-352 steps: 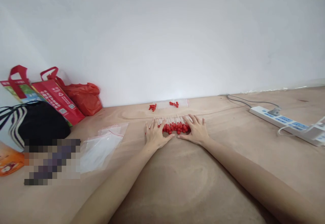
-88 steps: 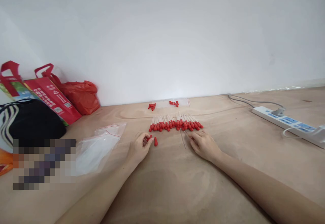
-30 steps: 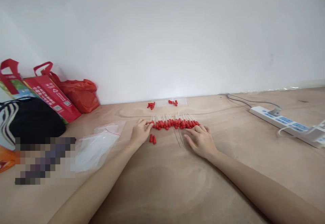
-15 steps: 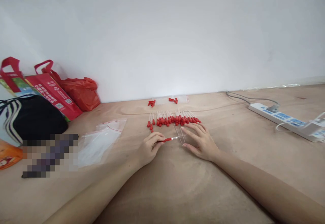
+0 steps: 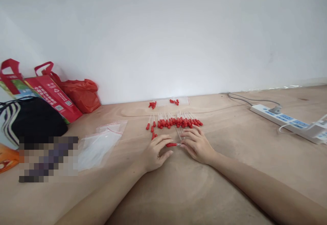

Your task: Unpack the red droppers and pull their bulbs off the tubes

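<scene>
A glass dropper with a red rubber bulb [image 5: 171, 144] lies crosswise between my hands. My right hand [image 5: 199, 146] pinches its clear tube between thumb and fingers, and most of that tube is hidden. At the bulb end, my left hand [image 5: 157, 153] is open, its thumb and fingers apart around the bulb. Beyond the hands runs a row of several red-bulbed droppers [image 5: 178, 121], tubes pointing toward the wall. A few separate droppers [image 5: 152, 128] lie left of the row, close to my left fingers. Loose glass tubes [image 5: 178, 133] are partly covered by my right fingers.
Loose red bulbs [image 5: 152, 105] lie by a clear bag [image 5: 162, 101] near the wall. Clear zip bags [image 5: 102, 145] lie to the left. Red bags [image 5: 81, 94] and a black drawstring bag [image 5: 38, 119] stand farther left. A power strip [image 5: 283, 118] with cables is at right.
The dropper has shifted slightly right and levelled out. My left fingers have opened from its bulb, and my right fingers have closed on its tube.
</scene>
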A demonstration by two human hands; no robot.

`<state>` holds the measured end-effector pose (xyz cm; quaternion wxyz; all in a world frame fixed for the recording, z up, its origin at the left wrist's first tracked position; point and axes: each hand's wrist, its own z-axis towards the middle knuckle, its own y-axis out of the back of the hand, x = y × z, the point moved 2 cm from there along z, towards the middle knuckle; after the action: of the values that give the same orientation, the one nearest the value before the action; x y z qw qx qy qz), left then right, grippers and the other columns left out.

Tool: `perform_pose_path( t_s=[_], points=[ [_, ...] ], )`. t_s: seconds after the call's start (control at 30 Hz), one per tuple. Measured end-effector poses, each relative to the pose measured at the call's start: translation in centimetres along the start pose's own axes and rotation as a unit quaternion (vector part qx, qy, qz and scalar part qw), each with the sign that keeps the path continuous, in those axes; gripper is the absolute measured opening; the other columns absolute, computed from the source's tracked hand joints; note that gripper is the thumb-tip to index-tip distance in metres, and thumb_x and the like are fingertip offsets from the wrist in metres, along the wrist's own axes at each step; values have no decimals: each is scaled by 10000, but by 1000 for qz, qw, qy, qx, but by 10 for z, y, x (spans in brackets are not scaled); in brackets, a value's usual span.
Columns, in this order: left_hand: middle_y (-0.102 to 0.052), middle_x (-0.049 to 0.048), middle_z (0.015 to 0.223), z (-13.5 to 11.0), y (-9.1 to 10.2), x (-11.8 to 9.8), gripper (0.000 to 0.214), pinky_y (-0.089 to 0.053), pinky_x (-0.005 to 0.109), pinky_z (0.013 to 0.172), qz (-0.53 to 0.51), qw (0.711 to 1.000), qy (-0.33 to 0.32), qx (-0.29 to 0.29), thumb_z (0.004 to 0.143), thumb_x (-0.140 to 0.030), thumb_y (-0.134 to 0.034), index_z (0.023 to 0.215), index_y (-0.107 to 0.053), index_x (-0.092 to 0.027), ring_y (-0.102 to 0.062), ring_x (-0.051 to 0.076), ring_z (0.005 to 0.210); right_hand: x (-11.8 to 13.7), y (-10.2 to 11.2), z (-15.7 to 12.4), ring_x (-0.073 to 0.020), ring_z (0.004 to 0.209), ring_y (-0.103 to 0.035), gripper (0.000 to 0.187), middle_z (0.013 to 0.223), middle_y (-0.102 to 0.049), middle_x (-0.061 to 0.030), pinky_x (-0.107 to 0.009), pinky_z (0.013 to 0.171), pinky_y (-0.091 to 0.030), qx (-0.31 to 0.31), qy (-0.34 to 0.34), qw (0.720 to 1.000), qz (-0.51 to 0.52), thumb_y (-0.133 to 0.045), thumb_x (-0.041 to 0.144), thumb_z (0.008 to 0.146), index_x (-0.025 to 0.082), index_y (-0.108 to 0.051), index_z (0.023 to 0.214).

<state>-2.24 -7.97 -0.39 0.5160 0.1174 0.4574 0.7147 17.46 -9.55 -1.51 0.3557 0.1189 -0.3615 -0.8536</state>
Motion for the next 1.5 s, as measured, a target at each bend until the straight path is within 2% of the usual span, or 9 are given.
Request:
perform_pose_path(
  t_s=[0.07,0.27,0.4,0.6,1.17,1.5],
  points=[
    [-572,104,1098,1,-2,0,289,-427,380,908,39,999,-9,-5,813,-312,-516,1069,-560,-185,-508,216,1068,3,0,1,-175,1011,-502,145,952,-627,-31,-444,977,-260,-3,12,1000,11,-471,266,839,218,-608,835],
    [-633,65,1034,1,-6,3,191,-350,439,964,95,995,-41,-5,853,-273,-460,898,-632,-202,-500,211,1100,9,-2,4,-151,1002,-506,110,934,-625,-20,-427,1006,-233,9,44,999,20,-456,230,838,200,-556,805],
    [-640,56,1044,1,-5,1,185,-289,465,999,111,993,-43,-3,846,-260,-470,841,-649,-214,-496,209,1113,8,-1,4,-159,1029,-492,112,948,-621,-23,-441,1011,-213,34,49,998,7,-441,223,840,195,-534,785],
    [-658,37,1018,-1,-3,-1,170,-253,492,1005,120,991,-63,-3,840,-235,-483,836,-653,-226,-505,216,1105,7,0,3,-163,1037,-486,124,936,-622,-13,-448,1017,-186,32,56,998,17,-429,234,848,193,-521,776],
    [-686,3,934,-4,-3,-2,166,-258,451,1001,105,992,-75,-14,833,-166,-479,800,-634,-213,-551,188,1032,10,3,1,-154,1016,-493,112,914,-628,4,-435,1022,-161,24,55,998,34,-431,209,844,193,-523,783],
    [-695,-21,884,-3,0,-7,160,-303,371,982,93,990,-95,-39,829,-148,-480,786,-620,-212,-582,150,979,10,2,1,-161,1017,-497,92,907,-630,-1,-429,1021,-160,6,64,997,39,-449,210,835,191,-518,779]
  ],
)
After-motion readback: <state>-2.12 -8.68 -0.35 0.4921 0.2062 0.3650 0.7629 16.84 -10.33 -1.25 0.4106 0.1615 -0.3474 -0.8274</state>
